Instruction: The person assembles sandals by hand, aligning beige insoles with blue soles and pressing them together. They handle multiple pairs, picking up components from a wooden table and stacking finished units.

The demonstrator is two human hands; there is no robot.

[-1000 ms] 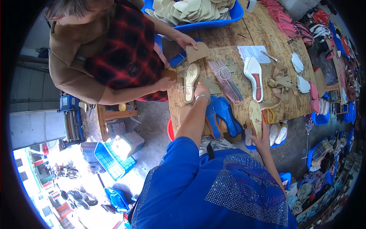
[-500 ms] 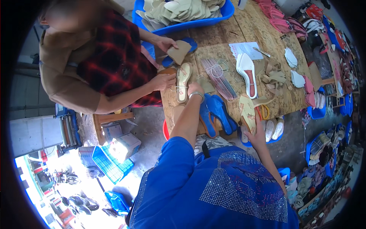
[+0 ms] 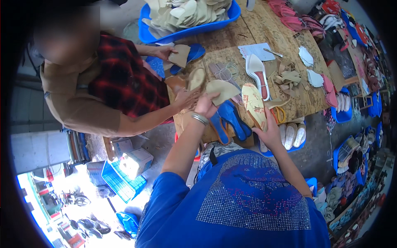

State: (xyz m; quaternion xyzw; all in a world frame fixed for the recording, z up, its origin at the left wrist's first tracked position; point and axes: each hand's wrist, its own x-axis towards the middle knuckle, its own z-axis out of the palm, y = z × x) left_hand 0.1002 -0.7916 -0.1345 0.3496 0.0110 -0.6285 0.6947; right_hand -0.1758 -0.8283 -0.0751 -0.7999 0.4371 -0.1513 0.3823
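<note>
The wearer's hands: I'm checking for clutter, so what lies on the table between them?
In the head view, blue shoe soles lie at the near edge of the table, between the left hand and the right hand.

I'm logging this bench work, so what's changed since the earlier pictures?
The left hand has taken hold of a beige curved piece and lifted it. A co-worker's lower hand has moved rightward and now covers the near end of the pale insole. The right hand still holds the printed insole; the blue shoe soles stayed on the table.
</note>
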